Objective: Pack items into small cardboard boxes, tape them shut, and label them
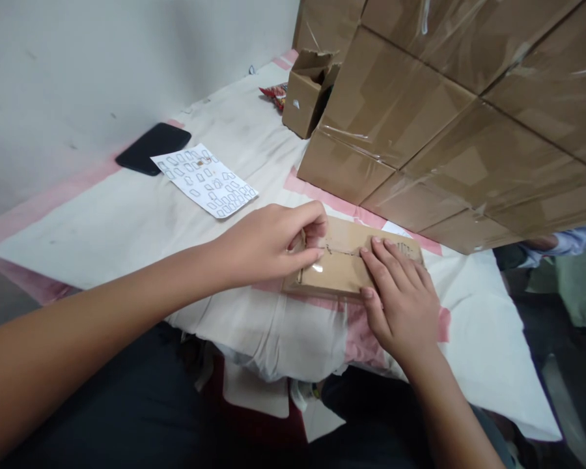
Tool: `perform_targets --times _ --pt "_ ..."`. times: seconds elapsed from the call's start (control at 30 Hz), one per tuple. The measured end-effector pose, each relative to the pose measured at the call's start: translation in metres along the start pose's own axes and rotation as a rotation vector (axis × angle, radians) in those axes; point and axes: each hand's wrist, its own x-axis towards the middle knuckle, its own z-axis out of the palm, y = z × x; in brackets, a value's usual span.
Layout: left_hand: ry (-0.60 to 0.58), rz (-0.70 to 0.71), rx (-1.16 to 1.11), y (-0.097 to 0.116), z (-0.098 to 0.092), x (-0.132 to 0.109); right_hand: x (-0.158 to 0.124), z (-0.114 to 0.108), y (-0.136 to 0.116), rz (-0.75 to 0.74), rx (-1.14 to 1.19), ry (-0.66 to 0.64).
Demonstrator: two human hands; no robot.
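Note:
A flat brown cardboard box lies on the cloth-covered table in front of me. A seam with a ragged dark line runs along its top, and a shiny patch near the left end looks like clear tape. At that left end my left hand is closed, thumb and curled fingers pinched together over the seam; what they grip, if anything, is hidden. My right hand rests on the right part of the box, its fingers stretched out flat across the top and partly covering some dark print.
Large taped cartons are stacked behind the box. A small opened carton and a red packet stand beside them. To the left lie a sticker sheet and a black phone. Another person's sleeve shows at right.

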Motion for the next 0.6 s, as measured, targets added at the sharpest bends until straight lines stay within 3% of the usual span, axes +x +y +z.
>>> perform_targets --times 0.13,0.27,0.6 --pt "-0.007 0.055 0.113 -0.004 0.005 0.000 0.000 -0.001 0.000 0.011 -0.004 -0.023" --pt "0.081 0.091 0.197 -0.010 0.009 0.002 -0.001 -0.001 0.000 0.010 -0.011 -0.044" --pt "0.175 -0.115 0.025 -0.015 0.022 0.005 0.000 -0.002 -0.001 0.016 -0.018 -0.075"
